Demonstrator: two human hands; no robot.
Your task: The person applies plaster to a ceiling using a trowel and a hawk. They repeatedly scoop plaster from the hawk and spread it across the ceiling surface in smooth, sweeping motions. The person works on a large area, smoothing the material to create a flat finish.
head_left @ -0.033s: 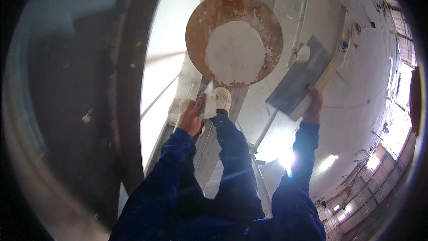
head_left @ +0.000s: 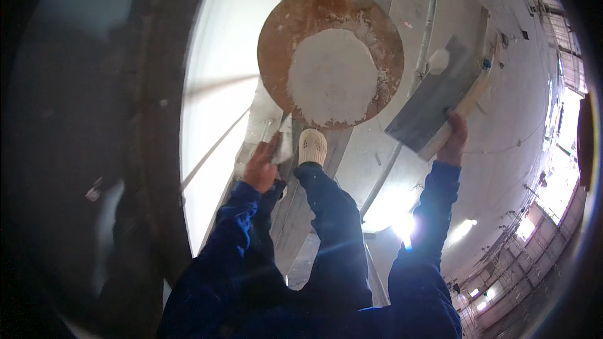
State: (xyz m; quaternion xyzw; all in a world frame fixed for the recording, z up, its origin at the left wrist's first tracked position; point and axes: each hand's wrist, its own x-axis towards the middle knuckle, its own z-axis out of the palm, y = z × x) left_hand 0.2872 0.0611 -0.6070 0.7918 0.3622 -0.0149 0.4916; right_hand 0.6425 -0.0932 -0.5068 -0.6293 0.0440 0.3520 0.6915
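Observation:
My left hand is closed around a putty knife whose blade carries white filler. The knife is beside the near rim of a round brown board or tub; I cannot tell which. Smooth white filler covers its middle, and brown shows around it. Over to the right, my right hand grips the near end of a wide grey skimming blade, held tilted. A lump of white filler sits near the blade's far end. The right hand's fingertips are partly hidden behind the blade.
Grey planks run underfoot, with my pale shoe standing on them. Poles rise to the right of the planks. A bright white panel is at the left, beside a dark blurred surface. Far below right is the large hall floor.
My left hand and the putty knife have shifted slightly left. My right hand has moved right with the skimming blade. The round brown thing appears slightly larger.

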